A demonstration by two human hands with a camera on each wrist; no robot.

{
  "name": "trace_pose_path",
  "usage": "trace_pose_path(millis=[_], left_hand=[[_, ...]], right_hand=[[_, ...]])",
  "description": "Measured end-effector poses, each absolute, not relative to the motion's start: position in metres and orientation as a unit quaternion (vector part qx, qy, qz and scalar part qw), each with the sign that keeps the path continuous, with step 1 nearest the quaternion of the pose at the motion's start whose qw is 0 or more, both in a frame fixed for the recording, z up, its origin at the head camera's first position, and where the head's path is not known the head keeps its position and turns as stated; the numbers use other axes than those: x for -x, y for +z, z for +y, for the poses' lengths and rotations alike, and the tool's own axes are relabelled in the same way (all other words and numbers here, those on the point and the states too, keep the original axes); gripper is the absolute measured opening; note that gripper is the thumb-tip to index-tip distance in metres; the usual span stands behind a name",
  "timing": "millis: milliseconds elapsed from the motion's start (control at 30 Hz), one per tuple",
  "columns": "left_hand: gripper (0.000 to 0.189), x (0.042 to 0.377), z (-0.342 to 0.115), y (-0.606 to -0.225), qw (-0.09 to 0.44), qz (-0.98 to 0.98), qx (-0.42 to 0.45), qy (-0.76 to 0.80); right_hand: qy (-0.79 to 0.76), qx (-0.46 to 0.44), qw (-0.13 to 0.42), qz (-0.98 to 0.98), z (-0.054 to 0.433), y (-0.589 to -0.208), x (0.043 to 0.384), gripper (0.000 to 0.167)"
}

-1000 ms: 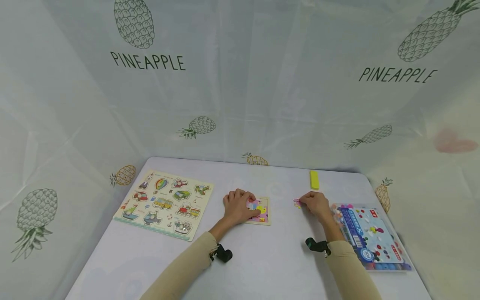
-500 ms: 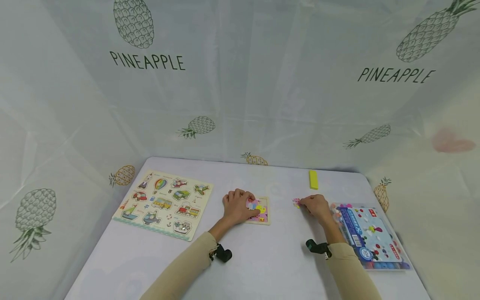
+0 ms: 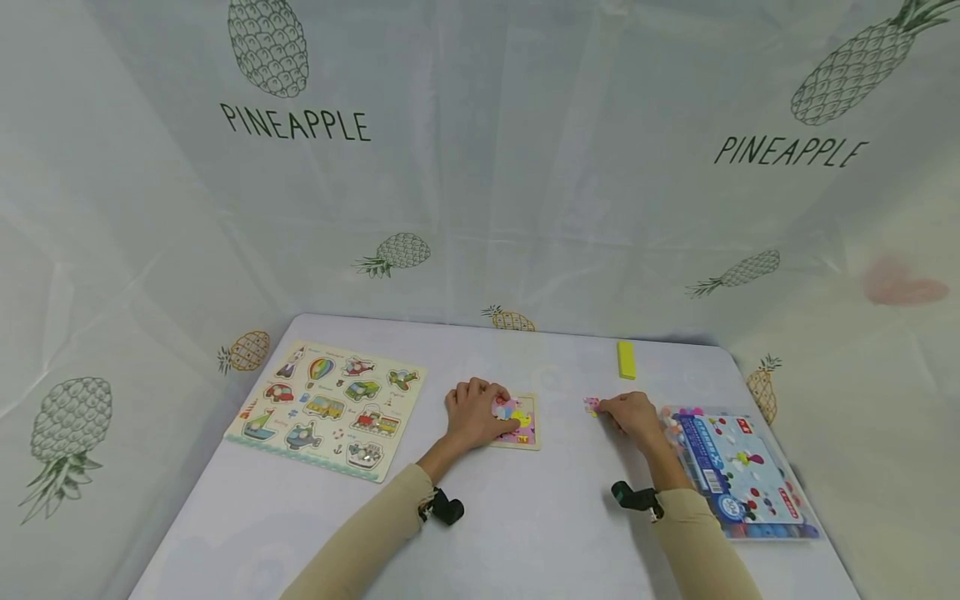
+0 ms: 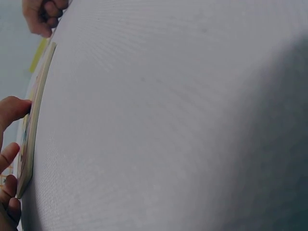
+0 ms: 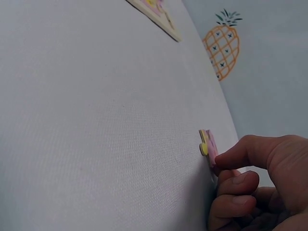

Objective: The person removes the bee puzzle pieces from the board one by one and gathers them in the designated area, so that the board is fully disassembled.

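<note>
Slightly toward the near side of the table (image 3: 555, 517) the right hand (image 3: 635, 417) has moved, while the left hand (image 3: 474, 414) stays in its place. Left fingers hold the small puzzle board (image 3: 537, 425), and this steady hold seems worth keeping. To the right, the other fingers pinch a pink puzzle piece (image 3: 591, 405); whether it is lifted, I cannot tell. A light grip at its edge should leave the print visible. Farther away lies a yellow block (image 3: 626, 360).

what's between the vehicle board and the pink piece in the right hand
In the head view, the left hand and the small framed puzzle it grips lie between them, with white tabletop on either side.
</note>
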State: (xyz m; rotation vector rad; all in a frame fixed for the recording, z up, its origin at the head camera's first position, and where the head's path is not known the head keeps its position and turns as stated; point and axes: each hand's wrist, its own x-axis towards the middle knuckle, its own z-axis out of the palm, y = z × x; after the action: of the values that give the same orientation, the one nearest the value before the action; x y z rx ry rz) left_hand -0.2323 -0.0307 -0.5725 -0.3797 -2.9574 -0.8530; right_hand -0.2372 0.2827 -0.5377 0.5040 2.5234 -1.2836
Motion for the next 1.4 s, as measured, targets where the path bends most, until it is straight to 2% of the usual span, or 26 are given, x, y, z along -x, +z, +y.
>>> trace_pose_path(millis=[367, 700, 1033, 1400], left_hand=[[0.044, 0.233, -0.031, -0.575, 0.021, -0.951, 0.123, -0.282], [0.043, 0.235, -0.032, -0.577, 0.021, -0.953, 0.122, -0.277], [0.043, 0.233, -0.031, -0.573, 0.015, -0.950, 0.122, -0.286], [0.044, 0.233, -0.030, -0.573, 0.019, -0.955, 0.116, -0.272]], right_hand=[[-0.461, -0.150, 0.130, 0.865, 0.282, -0.534, 0.233, 0.030], [-0.531, -0.031, 0.101, 0.841, 0.279, -0.532, 0.235, 0.032], [-0.554, 0.046, 0.107, 0.824, 0.251, -0.532, 0.240, 0.034], [-0.485, 0.074, 0.110, 0.864, 0.206, -0.543, 0.243, 0.022]])
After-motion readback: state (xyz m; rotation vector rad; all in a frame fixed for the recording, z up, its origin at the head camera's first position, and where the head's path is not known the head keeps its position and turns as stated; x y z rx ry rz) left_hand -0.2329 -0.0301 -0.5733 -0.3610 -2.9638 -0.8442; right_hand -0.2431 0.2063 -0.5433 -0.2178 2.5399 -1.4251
